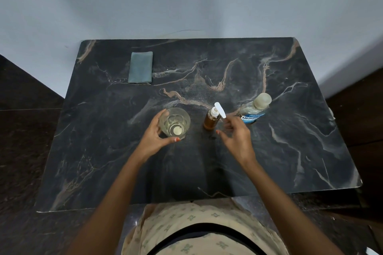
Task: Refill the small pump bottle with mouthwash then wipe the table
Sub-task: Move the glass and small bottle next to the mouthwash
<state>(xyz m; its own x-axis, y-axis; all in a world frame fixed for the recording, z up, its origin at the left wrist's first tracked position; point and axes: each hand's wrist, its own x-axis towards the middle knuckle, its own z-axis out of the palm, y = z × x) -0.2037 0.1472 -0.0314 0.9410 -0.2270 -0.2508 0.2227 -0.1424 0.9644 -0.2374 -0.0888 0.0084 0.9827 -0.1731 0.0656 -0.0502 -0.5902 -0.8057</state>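
Observation:
A small amber pump bottle (211, 120) with a white pump head stands upright mid-table. To its right stands a clear mouthwash bottle (253, 109) with a blue label and its cap on. A clear drinking glass (175, 123) stands to the left of the pump bottle. My left hand (154, 137) curls around the glass's left and near side, fingers touching it. Just right of the pump bottle, my right hand (236, 136) hovers with its fingers apart, holding nothing. A folded grey-green cloth (141, 67) lies at the far left of the table.
The dark marbled table (290, 141) stands against a pale wall, with dark floor on both sides. Its near edge is just in front of my body.

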